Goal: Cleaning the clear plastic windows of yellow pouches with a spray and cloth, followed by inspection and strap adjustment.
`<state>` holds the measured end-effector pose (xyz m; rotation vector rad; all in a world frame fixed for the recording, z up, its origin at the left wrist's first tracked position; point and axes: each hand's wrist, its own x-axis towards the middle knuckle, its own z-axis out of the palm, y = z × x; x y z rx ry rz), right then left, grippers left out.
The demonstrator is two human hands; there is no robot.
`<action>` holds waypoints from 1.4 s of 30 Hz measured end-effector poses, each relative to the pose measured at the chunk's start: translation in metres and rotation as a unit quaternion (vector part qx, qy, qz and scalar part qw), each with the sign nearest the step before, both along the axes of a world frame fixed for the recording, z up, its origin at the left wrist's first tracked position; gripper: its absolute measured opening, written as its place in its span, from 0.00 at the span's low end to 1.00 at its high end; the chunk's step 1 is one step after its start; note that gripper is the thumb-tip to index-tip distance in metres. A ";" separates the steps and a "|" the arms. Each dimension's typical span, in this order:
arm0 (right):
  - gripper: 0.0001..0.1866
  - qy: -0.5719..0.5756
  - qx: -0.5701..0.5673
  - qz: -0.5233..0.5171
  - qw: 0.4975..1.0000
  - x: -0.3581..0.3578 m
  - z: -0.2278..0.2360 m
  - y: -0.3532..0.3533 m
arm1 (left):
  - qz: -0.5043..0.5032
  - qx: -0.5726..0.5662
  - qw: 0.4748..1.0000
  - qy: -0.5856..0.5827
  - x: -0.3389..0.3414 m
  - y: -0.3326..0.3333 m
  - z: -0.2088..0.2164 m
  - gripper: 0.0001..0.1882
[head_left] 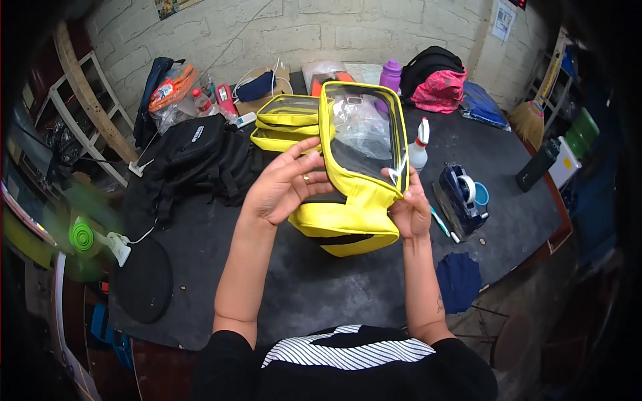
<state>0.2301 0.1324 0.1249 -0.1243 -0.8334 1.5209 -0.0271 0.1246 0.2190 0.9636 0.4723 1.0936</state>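
Note:
A yellow bag [364,200] with a clear plastic window in its raised lid is held up over the table. My right hand [411,208] grips its right side near the lid's lower corner, with some fingers partly hidden by the bag. On the other side, my left hand [286,184] has its fingers stretched and apart, the tips at the lid's left edge; a ring shows on one finger. The lid stands upright, and the yellow body hangs tilted below it. Behind, two similar yellow bags [284,139] with clear tops are stacked on the table.
On the dark table [321,287] lie a black backpack [194,150] at left and a tape dispenser [465,194] at right. A white spray bottle [418,150], a purple bottle [390,75] and a black-and-pink bag [435,83] stand farther back. A green fan [81,234] is at the left edge.

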 end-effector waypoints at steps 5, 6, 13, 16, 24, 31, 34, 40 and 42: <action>0.32 -0.032 -0.018 0.030 0.999 -0.003 0.026 0.002 | 0.074 -0.011 0.997 -0.017 0.013 0.013 0.012 0.17; 0.32 -0.023 0.009 0.035 0.999 -0.005 0.034 0.006 | 0.101 0.031 0.994 -0.027 0.022 0.019 0.024 0.17; 0.42 -0.086 0.032 -0.032 0.995 -0.014 0.043 0.033 | 0.320 0.319 0.845 0.286 0.028 0.020 0.045 0.22; 0.33 0.036 0.037 -0.009 0.999 0.011 0.008 0.040 | 0.252 0.418 0.773 0.406 0.009 0.014 -0.001 0.29; 0.28 -0.219 -0.032 -0.033 0.975 0.021 -0.057 0.000 | 0.089 -0.005 0.985 0.146 -0.045 -0.008 -0.164 0.18; 0.37 -0.246 0.033 0.009 0.969 -0.024 -0.013 -0.016 | 0.158 -0.048 0.985 -0.056 -0.070 0.005 -0.199 0.14; 0.25 -0.328 -0.021 0.021 0.944 -0.039 -0.030 0.007 | 0.100 -0.194 0.942 -0.254 -0.065 0.006 -0.199 0.15; 0.11 -0.276 -0.198 0.021 0.940 -0.059 -0.070 0.051 | 0.142 -0.298 0.872 -0.361 -0.062 0.020 -0.219 0.15; 0.11 -0.268 -0.200 0.030 0.942 -0.057 -0.072 0.057 | 0.164 -0.299 0.875 -0.345 -0.060 0.020 -0.216 0.15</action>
